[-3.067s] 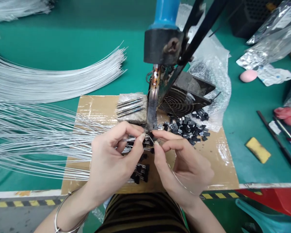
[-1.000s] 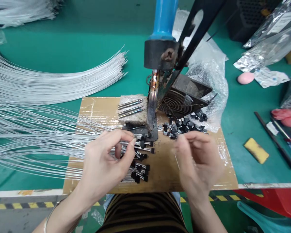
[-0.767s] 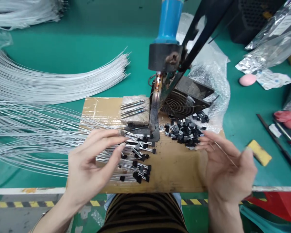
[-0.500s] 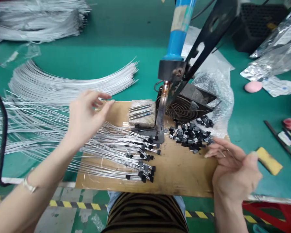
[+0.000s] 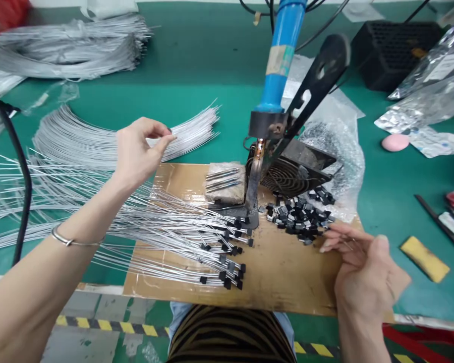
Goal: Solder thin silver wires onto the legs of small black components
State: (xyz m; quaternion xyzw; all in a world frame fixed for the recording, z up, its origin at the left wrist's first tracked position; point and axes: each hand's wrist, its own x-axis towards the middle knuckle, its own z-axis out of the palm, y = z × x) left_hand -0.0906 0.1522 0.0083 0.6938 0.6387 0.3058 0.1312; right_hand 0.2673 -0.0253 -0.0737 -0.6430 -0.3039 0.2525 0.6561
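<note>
My left hand (image 5: 139, 151) hovers over the bundle of loose grey wires (image 5: 79, 136), thumb and forefinger pinched together near the bundle's right end. Whatever lies in that pinch is too fine to make out. My right hand (image 5: 366, 275) is beside the pile of small black connectors (image 5: 298, 217), its fingers curled and their tips close to the pile's edge. A thin, shiny sliver shows among those fingers, its kind unclear. Between the hands, wires fitted with black connectors (image 5: 227, 277) lie spread across the brown board (image 5: 283, 282).
A blue-handled soldering iron (image 5: 276, 75) points down in a black stand above the board. Behind its tip are a small fan (image 5: 291, 174) and a pale block (image 5: 227, 184) with thin rods. A yellow sponge (image 5: 424, 258) and a pink egg-shaped thing (image 5: 395, 142) lie at right.
The view has shifted, so the bench appears slightly lower. My left hand has moved up over the loose wires, and its thumb and forefinger have closed together. My right hand stays beside the connectors.
</note>
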